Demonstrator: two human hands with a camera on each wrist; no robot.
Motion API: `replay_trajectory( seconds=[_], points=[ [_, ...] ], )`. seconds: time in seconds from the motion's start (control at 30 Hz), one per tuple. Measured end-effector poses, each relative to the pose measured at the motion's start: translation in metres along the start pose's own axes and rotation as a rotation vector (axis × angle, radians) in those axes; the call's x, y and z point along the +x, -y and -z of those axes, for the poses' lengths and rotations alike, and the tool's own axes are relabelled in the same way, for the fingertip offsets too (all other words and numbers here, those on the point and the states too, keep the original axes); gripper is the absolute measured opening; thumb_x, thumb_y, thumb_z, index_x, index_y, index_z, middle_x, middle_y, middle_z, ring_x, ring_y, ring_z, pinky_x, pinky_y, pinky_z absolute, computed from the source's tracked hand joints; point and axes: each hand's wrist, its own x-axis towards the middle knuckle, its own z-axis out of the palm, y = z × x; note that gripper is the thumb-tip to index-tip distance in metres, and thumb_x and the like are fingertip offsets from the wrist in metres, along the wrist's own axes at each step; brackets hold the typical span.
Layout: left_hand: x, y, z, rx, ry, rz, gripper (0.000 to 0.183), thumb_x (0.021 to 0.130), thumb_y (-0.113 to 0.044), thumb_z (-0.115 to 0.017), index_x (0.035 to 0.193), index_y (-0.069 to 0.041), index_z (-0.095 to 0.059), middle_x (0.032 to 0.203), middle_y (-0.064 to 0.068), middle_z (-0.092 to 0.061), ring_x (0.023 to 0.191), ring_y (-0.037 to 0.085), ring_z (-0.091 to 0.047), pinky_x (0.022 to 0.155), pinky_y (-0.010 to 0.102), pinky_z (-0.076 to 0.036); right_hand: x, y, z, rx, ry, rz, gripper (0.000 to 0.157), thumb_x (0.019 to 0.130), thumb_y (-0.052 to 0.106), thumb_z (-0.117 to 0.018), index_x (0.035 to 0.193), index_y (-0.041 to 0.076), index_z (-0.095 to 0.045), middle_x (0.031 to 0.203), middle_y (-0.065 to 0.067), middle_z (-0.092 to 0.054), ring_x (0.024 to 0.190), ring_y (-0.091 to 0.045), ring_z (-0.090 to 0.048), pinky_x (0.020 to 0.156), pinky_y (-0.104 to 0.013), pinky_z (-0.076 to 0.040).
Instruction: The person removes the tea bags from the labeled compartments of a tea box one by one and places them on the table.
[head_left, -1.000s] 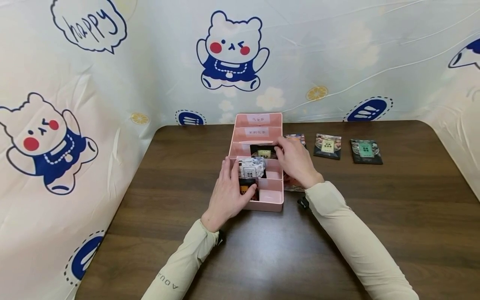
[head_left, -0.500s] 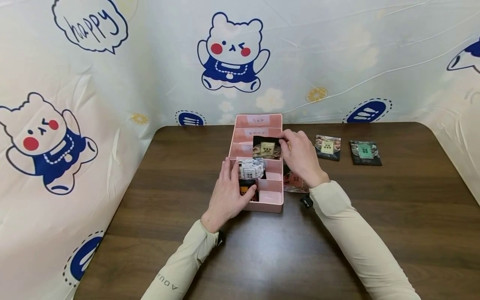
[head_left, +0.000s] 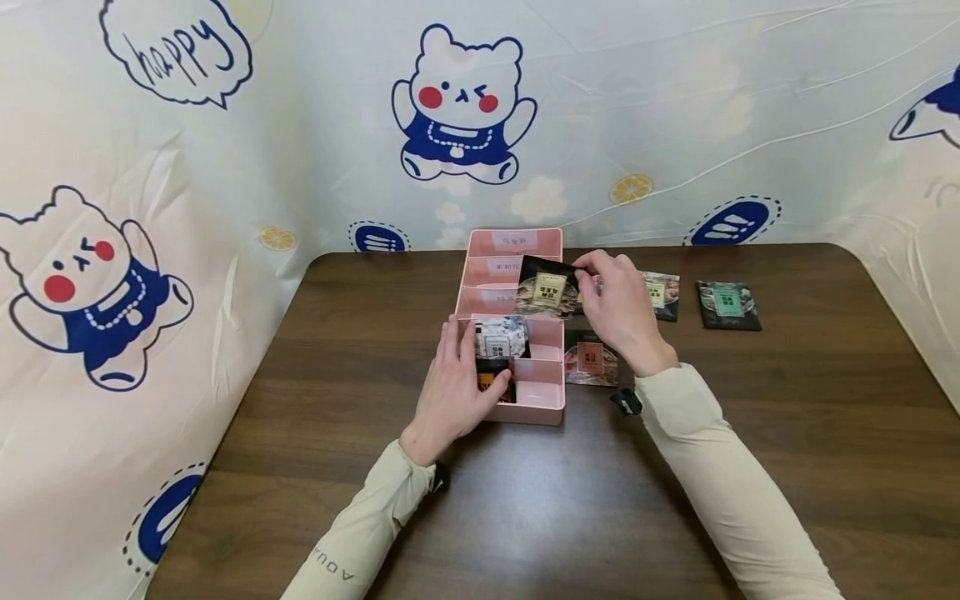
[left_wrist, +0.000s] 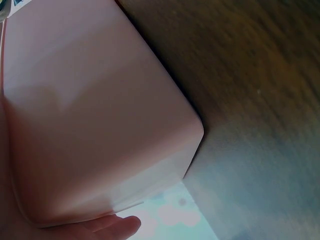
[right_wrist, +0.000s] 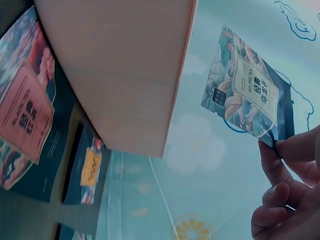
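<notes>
At frame centre, the right hand is pinching an oolong tea sachet while the left hand, fingers extended, is resting on a pink box.

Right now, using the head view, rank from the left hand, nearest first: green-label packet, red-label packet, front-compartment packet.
1. Front-compartment packet, inside the box.
2. Red-label packet, right of the box.
3. Green-label packet, farther right.

Pink and black above a brown, wood-grained table
Plain pink on the box; black with pale yellow on the oolong sachet; black with green on the rightmost sachet; blue-clad, red-cheeked bears across the pale backdrop
</notes>
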Motion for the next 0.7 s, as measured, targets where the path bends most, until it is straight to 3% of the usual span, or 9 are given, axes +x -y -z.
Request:
replay_trajectory(
  seconds=[0.7],
  points=[
    [0.0,-0.001,0.0,-0.014,0.016,0.018,0.086,0.088,-0.056,-0.053,0.15,-0.002,-0.026,0.159,0.023,-0.015,0.147,0.041,-0.019,0.111,0.055,-0.032,-0.017,-0.033,0.051,-0.103,0.057,-0.124,0.021,0.098,0.012,-0.051,0.108,0.001,-0.065,0.096,-0.019,-0.067,0.079,-0.03,-0.05,0.064,-0.037,-0.034]
  ],
)
